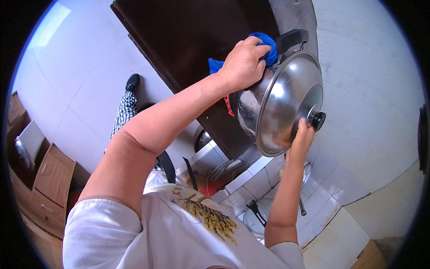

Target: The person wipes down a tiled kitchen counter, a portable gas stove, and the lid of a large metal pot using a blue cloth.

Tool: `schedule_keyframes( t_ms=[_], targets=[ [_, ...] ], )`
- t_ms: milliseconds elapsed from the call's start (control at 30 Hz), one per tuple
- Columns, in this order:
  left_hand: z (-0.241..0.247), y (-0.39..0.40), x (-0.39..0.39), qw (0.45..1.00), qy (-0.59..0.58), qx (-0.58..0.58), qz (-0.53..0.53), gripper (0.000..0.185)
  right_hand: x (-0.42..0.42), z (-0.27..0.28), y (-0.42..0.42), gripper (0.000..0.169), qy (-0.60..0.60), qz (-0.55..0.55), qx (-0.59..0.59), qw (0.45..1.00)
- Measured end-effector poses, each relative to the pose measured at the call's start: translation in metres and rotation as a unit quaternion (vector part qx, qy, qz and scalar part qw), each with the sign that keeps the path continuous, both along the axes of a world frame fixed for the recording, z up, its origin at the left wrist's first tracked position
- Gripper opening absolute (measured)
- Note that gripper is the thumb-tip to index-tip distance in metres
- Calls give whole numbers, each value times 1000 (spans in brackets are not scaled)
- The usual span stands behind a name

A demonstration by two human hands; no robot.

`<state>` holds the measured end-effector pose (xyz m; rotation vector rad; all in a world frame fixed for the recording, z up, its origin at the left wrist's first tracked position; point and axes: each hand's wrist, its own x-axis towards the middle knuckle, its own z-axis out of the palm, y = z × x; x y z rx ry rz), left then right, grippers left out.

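A shiny metal pot (249,101) stands tilted in view at the dark wooden table, with a black side handle (293,38) at its upper end. Its domed metal lid (285,97) is on, with a black knob (318,121) at the centre. My left hand (247,64) presses a bunched blue cloth (268,43) to the pot's side, just below the handle. At the lid's knob, my right hand (304,136) has its fingers around the base; some of them are hidden. A piece of red material (229,106) shows beside the pot, partly covered by my left arm.
The dark table (188,40) has its edge along my left. White-tiled ledges (250,183) hold a clear round lid or pan with a black handle (258,213). A cable (218,171) lies below the table corner. Wooden drawers (50,188) stand far left. A pale wall (366,90) rises on the right.
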<state>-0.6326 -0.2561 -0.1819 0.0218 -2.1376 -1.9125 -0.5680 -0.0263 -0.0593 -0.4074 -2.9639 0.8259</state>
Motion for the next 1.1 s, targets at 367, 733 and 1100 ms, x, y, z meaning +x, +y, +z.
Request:
schedule_keyframes(
  t_ms=[367,733,1100],
  targets=[
    [0,-11,-64,996,-9,-11,-92,31,-14,8,6,89,128,209,218,945],
    [16,6,72,994,9,108,26,50,1,-5,-18,60,80,49,75,993],
    [-79,14,-102,967,-133,-56,-212,32,0,-9,-22,54,90,-13,28,995]
  ],
)
